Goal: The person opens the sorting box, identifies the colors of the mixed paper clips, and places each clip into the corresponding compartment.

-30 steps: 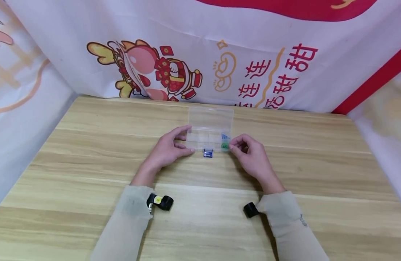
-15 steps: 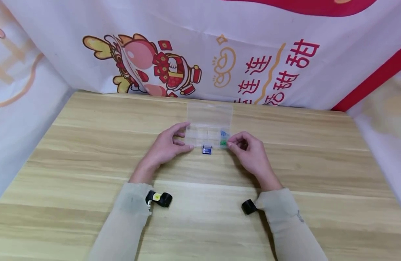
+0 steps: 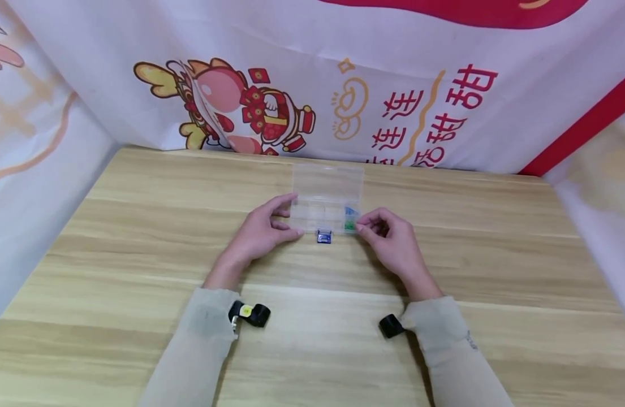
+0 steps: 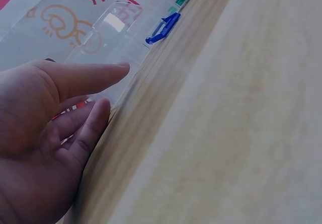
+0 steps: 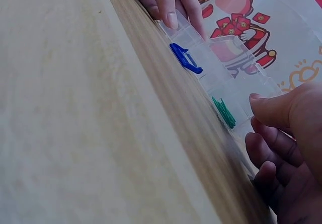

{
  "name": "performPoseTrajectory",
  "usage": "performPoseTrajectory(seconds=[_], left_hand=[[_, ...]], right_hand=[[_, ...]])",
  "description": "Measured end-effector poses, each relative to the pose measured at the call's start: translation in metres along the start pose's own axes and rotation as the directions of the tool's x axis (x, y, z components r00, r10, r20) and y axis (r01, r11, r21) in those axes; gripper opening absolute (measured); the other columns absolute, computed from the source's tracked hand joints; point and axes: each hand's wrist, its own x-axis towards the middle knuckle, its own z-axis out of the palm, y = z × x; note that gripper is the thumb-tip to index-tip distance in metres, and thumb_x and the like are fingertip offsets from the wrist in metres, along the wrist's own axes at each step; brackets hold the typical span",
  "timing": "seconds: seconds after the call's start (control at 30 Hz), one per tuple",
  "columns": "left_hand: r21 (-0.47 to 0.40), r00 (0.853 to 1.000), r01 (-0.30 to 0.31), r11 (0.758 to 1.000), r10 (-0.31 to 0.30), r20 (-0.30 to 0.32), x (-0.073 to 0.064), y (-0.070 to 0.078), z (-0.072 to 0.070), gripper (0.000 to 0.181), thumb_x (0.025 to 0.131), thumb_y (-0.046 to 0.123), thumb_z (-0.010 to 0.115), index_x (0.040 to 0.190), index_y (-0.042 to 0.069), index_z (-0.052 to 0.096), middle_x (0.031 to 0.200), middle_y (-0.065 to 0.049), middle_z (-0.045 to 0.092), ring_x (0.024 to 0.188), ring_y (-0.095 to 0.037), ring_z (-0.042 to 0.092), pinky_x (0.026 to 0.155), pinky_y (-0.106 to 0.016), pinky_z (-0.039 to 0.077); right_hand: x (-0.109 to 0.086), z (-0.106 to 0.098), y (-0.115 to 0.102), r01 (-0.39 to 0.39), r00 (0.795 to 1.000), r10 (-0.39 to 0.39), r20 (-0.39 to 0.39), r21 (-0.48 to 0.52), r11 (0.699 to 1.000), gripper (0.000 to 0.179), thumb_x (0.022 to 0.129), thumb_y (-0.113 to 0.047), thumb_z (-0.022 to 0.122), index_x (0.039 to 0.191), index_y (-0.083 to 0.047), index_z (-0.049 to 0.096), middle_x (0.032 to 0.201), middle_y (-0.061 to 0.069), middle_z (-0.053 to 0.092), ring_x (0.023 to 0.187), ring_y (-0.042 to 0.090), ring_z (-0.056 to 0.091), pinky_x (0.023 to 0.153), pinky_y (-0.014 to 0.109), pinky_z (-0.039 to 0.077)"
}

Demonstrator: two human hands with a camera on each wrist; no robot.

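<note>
One clear plastic compartment box (image 3: 326,203), lid open, blue latch (image 3: 323,237), near the table's (image 3: 139,237) far edge. Gripped at its ends by left hand (image 3: 261,232) and right hand (image 3: 393,240), fingers curled.

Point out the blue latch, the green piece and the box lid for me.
blue latch (image 3: 323,237), head view, middle of the clasp at the box's front edge.
green piece (image 5: 224,113), right wrist view, its middle, in the box's end compartment.
box lid (image 3: 327,180), head view, centre of the open clear panel.
</note>
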Motion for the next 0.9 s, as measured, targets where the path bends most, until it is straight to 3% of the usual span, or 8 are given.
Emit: performPoseTrajectory(seconds=[0.23, 0.43, 0.53, 0.63, 0.7, 0.77, 0.83, 0.9], left_hand=[[-0.002, 1.000, 0.009, 1.000, -0.009, 0.000, 0.003, 0.002, 0.002, 0.083, 0.092, 0.017, 0.087, 0.163, 0.031, 0.047, 0.145, -0.010, 0.060, 0.119, -0.028, 0.068, 0.106, -0.045, 0.059], [-0.035, 1.000, -0.020, 0.999, 0.020, -0.005, 0.001, -0.001, 0.000, 0.087, 0.090, 0.016, 0.089, 0.164, 0.029, 0.046, 0.148, -0.012, 0.060, 0.118, -0.030, 0.070, 0.105, -0.044, 0.062], [-0.070, 1.000, -0.023, 0.997, 0.022, -0.003, -0.002, -0.001, -0.003, 0.087, 0.089, 0.015, 0.089, 0.164, 0.028, 0.046, 0.148, -0.014, 0.060, 0.121, -0.032, 0.070, 0.106, -0.045, 0.062], [-0.044, 1.000, -0.027, 0.999, 0.026, -0.010, -0.008, 0.002, -0.009, 0.082, 0.093, 0.019, 0.086, 0.164, 0.025, 0.046, 0.151, -0.016, 0.058, 0.128, -0.037, 0.066, 0.110, -0.049, 0.059], [0.031, 0.998, -0.051, 0.998, 0.052, -0.040, -0.011, 0.007, -0.015, 0.076, 0.097, 0.025, 0.081, 0.164, 0.022, 0.046, 0.158, -0.018, 0.053, 0.136, -0.040, 0.061, 0.113, -0.054, 0.057], [0.142, 0.990, -0.086, 0.986, 0.101, -0.097, -0.014, 0.012, -0.022, 0.069, 0.102, 0.031, 0.075, 0.163, 0.017, 0.046, 0.167, -0.020, 0.044, 0.148, -0.043, 0.049, 0.122, -0.060, 0.047], [0.273, 0.974, -0.099, 0.957, 0.149, -0.171, -0.016, 0.018, -0.027, 0.067, 0.105, 0.035, 0.070, 0.163, 0.012, 0.046, 0.176, -0.018, 0.030, 0.158, -0.045, 0.035, 0.128, -0.066, 0.036], [0.405, 0.952, -0.086, 0.910, 0.195, -0.235, -0.019, 0.022, -0.032, 0.067, 0.106, 0.039, 0.067, 0.162, 0.009, 0.046, 0.181, -0.017, 0.017, 0.164, -0.047, 0.020, 0.132, -0.071, 0.022]], right_hand=[[0.000, -0.001, 0.002, -0.019, 1.000, 0.019, -0.006, 0.003, 1.000, 0.013, 0.104, -0.024, 0.074, 0.109, -0.012, 0.075, 0.103, 0.008, 0.071, 0.091, 0.021, 0.059, 0.077, 0.024, 0.051], [0.001, -0.004, 0.001, -0.027, 1.000, 0.027, -0.007, 0.012, 1.000, 0.014, 0.104, -0.027, 0.074, 0.109, -0.014, 0.074, 0.104, 0.007, 0.070, 0.093, 0.022, 0.060, 0.076, 0.026, 0.052], [0.000, -0.009, -0.001, -0.025, 0.999, 0.024, -0.032, -0.003, 1.000, 0.018, 0.104, -0.030, 0.073, 0.112, -0.014, 0.073, 0.106, 0.007, 0.070, 0.096, 0.023, 0.061, 0.079, 0.031, 0.056], [-0.002, -0.016, -0.003, 0.040, 0.997, -0.046, -0.059, -0.101, 0.994, 0.030, 0.105, -0.035, 0.072, 0.123, -0.011, 0.072, 0.118, 0.010, 0.071, 0.106, 0.027, 0.065, 0.088, 0.042, 0.061], [-0.003, -0.023, -0.005, 0.111, 0.990, -0.128, -0.063, -0.232, 0.966, 0.043, 0.105, -0.039, 0.071, 0.135, -0.008, 0.068, 0.133, 0.014, 0.069, 0.121, 0.033, 0.065, 0.102, 0.053, 0.059], [-0.003, -0.031, -0.007, 0.174, 0.978, -0.205, -0.044, -0.380, 0.908, 0.058, 0.104, -0.043, 0.072, 0.148, -0.006, 0.060, 0.149, 0.019, 0.062, 0.138, 0.039, 0.058, 0.117, 0.061, 0.050], [-0.004, -0.039, -0.012, 0.186, 0.973, -0.229, -0.018, -0.523, 0.832, 0.073, 0.103, -0.048, 0.071, 0.159, -0.007, 0.049, 0.164, 0.022, 0.048, 0.153, 0.045, 0.043, 0.128, 0.067, 0.034], [-0.005, -0.047, -0.017, 0.173, 0.976, -0.217, 0.004, -0.621, 0.764, 0.086, 0.101, -0.055, 0.070, 0.166, -0.008, 0.037, 0.174, 0.025, 0.031, 0.162, 0.049, 0.026, 0.132, 0.073, 0.020]])
